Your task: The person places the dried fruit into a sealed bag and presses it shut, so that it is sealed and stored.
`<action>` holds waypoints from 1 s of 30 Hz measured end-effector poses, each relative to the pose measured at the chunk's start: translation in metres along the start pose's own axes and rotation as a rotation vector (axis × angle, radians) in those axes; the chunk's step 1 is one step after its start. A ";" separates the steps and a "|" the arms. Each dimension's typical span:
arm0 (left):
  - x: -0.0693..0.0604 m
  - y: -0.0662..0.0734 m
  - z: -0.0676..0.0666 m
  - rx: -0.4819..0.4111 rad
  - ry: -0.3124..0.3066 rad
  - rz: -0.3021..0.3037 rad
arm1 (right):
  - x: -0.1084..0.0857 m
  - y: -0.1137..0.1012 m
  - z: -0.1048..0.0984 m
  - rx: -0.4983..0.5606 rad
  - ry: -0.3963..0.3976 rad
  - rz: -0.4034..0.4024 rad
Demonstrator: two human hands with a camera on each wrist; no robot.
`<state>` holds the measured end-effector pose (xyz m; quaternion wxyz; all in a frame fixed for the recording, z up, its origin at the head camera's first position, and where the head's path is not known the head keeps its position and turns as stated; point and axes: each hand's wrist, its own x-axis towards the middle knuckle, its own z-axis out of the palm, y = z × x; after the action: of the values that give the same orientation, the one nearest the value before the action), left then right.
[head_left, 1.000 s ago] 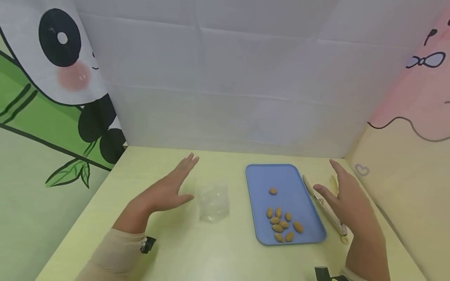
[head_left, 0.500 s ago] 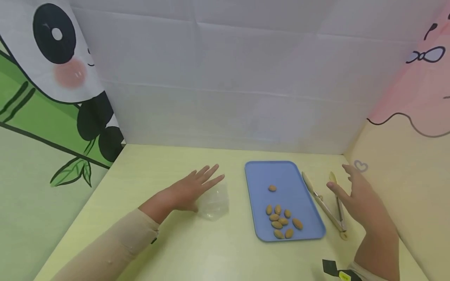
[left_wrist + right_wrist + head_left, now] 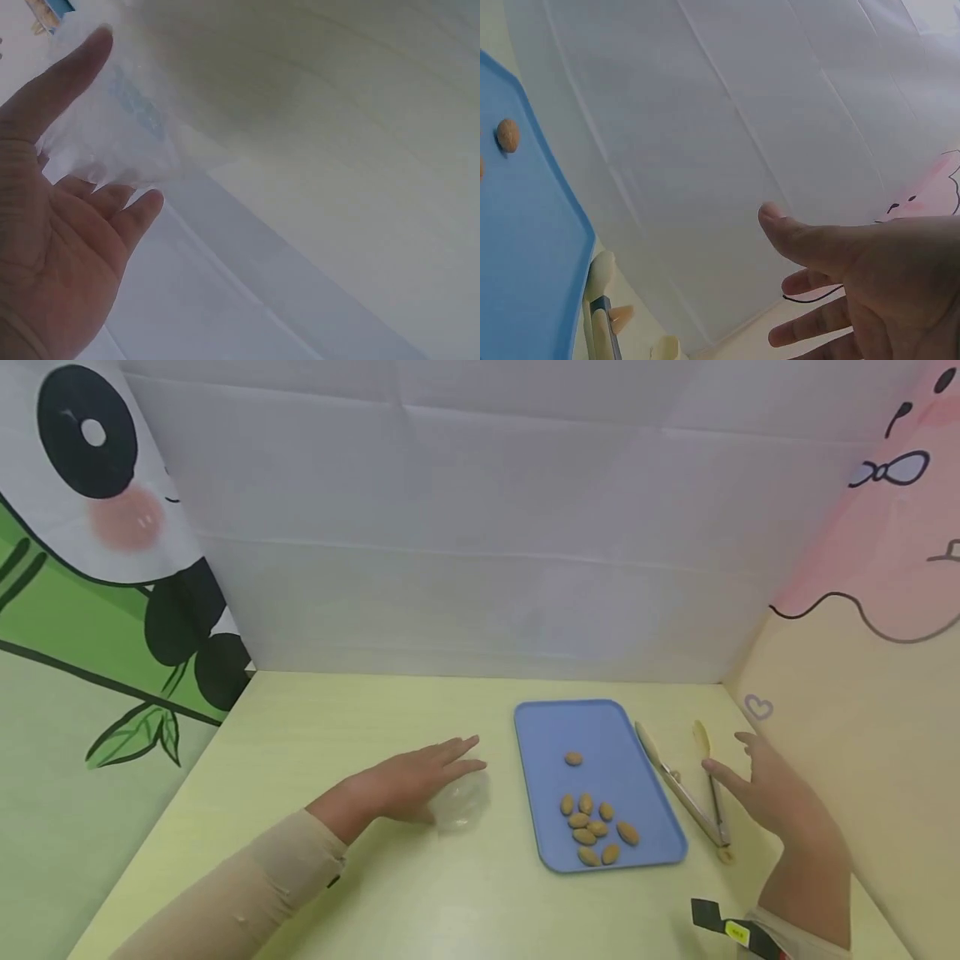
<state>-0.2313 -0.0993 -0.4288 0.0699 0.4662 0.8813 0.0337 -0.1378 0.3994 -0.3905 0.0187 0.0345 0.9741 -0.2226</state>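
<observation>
My left hand (image 3: 408,783) is at the left side of a clear plastic container (image 3: 462,803), fingers spread around its upper left edge. In the left wrist view the thumb and fingers of the hand (image 3: 64,247) lie about the clear, thin-walled container (image 3: 124,120); whether they touch it is hard to tell. My right hand (image 3: 783,797) hovers above the right part of the table, beside tongs (image 3: 690,802) lying spread in a V. In the right wrist view that hand (image 3: 885,281) has its fingers apart and holds nothing.
A blue tray (image 3: 551,735) with several almond-like nuts (image 3: 584,837) lies right of centre, between the container and the tongs. A white sheet (image 3: 480,543) stands behind the yellow table (image 3: 420,893), with printed panels on both sides.
My left hand has come down and to the right, to the clear container. My right hand has shifted a little right and lower, uncovering more of the tongs.
</observation>
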 end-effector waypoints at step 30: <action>-0.028 0.003 -0.004 -0.859 0.233 -0.186 | 0.026 0.030 0.043 0.050 -0.278 0.236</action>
<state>-0.2141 -0.1205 -0.4220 0.1603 0.3068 0.8275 0.4421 -0.1608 0.4092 -0.4434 0.1784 0.1177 0.9455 -0.2455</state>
